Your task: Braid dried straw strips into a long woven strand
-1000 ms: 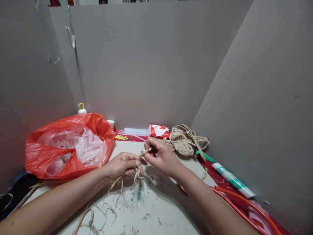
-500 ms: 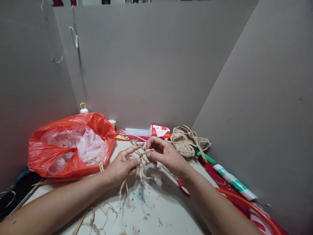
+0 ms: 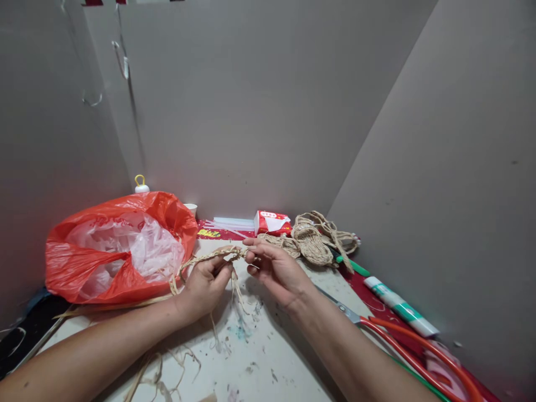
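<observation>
My left hand (image 3: 207,285) is closed around a pale straw braid (image 3: 213,254), with thumb and fingers pressed together. The braid arches over the hand, its tail curving down on the left toward the orange bag. Loose strands (image 3: 237,290) hang below the fingers. At the braid's right end is my right hand (image 3: 274,268), index finger stretched over it and the other fingertips curled beneath. The fingertips partly cover that end. Both hands are above the white, paint-spotted tabletop (image 3: 259,352).
An orange plastic bag (image 3: 84,234) with white plastic inside stands left. Coiled straw braids (image 3: 316,243) and a red tissue pack (image 3: 272,223) lie behind the hands. Orange-handled scissors (image 3: 355,318) lie under my right forearm, near a green-and-white tube (image 3: 402,307). Loose straw (image 3: 154,374) lies in front.
My left hand has turned and moved slightly left, bringing the braid's longer part across its top. My right fingers have spread somewhat. The small red-handled scissors are now hidden.
</observation>
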### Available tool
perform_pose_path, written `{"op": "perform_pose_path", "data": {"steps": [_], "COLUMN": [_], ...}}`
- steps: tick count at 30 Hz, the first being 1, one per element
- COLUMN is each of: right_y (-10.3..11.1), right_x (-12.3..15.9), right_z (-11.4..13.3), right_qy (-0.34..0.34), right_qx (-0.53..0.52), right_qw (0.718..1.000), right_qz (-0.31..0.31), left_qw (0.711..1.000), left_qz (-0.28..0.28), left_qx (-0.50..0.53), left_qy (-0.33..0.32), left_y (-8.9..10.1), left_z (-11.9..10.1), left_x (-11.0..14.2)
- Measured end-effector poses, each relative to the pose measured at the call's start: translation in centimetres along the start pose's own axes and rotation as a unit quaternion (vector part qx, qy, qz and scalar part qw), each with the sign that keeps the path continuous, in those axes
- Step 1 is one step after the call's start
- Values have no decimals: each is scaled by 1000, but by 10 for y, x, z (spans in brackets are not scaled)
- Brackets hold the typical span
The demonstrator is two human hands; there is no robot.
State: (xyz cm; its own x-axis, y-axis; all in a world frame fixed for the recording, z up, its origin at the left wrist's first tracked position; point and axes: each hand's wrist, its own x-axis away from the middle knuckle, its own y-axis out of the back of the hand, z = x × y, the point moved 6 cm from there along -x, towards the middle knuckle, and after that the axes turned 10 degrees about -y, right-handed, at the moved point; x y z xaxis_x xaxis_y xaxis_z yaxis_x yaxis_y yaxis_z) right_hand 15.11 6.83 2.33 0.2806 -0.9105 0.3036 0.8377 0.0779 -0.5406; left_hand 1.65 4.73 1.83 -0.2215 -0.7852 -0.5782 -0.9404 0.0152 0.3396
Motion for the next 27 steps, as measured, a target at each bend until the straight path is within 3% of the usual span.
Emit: {"op": "perform_pose_path", "data": {"steps": [3,6,11,17,19,24,27], "right_y": [0,-2,-5,-5,-3,2,2], "right_x": [-1,0,-1,1,-1,-8,-9], "right_z": [-3,1,8,13,12,7,4], "right_qy": [-14,11,82,226,215,157,153], "right_qx": [-30,-18,139,344,346,270,288], "right_qw": [999,1000,987,911,913,950,944], "right_qz": [-5,9,26,1,3,24,40], "left_qw": [1000,1000,992,967,961,949,941], "left_qz": [11,7,-3,25,29,25,26], "left_qx": [-20,-1,60,179,200,223,229], "left_qy": [-20,18,113,179,191,223,246], "left_y": [-2,-3,-4,-13,-14,-16,-18], "left_z": [2,7,13,26,30,32,30], "left_x": [0,0,1,2,2,2,4]}}
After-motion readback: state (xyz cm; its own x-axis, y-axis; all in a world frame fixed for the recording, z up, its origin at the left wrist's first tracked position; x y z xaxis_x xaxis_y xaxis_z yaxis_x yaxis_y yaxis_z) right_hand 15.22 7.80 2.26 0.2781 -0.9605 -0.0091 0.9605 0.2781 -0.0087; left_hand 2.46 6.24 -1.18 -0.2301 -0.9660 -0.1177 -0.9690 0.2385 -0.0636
